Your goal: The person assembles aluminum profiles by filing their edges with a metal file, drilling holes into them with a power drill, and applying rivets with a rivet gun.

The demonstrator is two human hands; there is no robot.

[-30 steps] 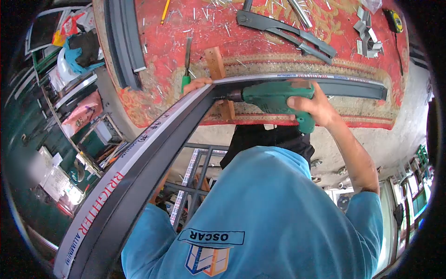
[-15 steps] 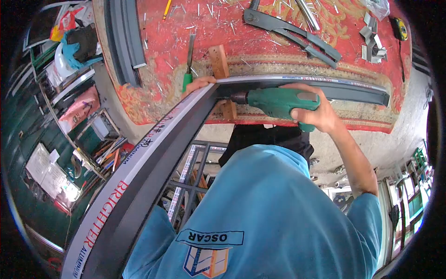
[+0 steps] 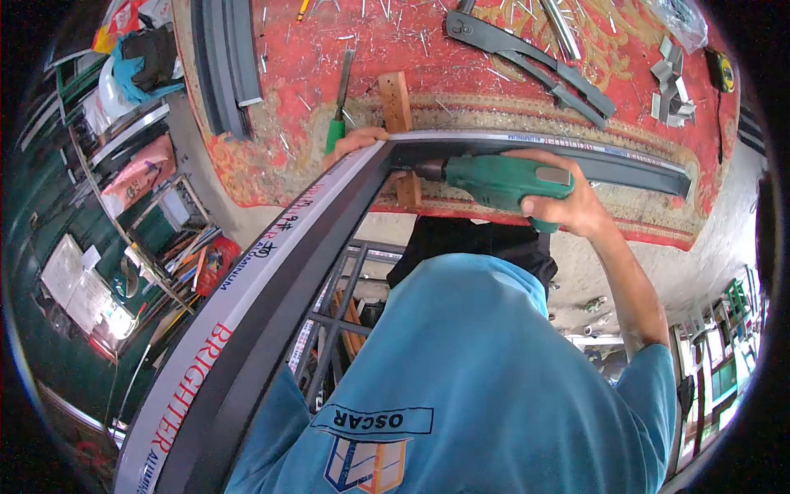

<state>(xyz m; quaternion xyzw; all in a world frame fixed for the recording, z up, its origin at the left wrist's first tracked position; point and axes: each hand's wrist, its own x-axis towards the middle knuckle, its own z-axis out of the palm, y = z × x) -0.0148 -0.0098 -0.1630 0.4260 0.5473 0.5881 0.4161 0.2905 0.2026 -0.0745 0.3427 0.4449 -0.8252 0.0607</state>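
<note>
My right hand (image 3: pixel 568 198) is closed around the grip of a green power drill (image 3: pixel 485 181). The drill's chuck points left into the inner corner where two dark grey aluminium profiles meet. One, a long aluminium profile (image 3: pixel 271 263) with a printed protective strip, runs toward the lower left. The shorter aluminium profile (image 3: pixel 634 169) extends right along the table edge. At the corner, my left hand (image 3: pixel 358 144) grips the long profile, its fingers partly hidden behind it. Under the joint lies a wooden block (image 3: pixel 395 103). Beside my left hand is a green-handled flat-bladed tool (image 3: pixel 337 123). The drill tip is hard to see.
A red patterned carpet (image 3: pixel 313 173) covers the table, scattered with thin metal pins. On it lie a long-handled riveter (image 3: pixel 527 62), bent metal brackets (image 3: pixel 673 86), a tape measure (image 3: pixel 721 70), a pencil (image 3: pixel 304 8) and stacked dark profiles (image 3: pixel 226 66). A cluttered rack (image 3: pixel 140 247) stands left.
The view has shifted slightly, so table items appear a little further right. Both hands keep their grips, and the drill stays at the corner.
</note>
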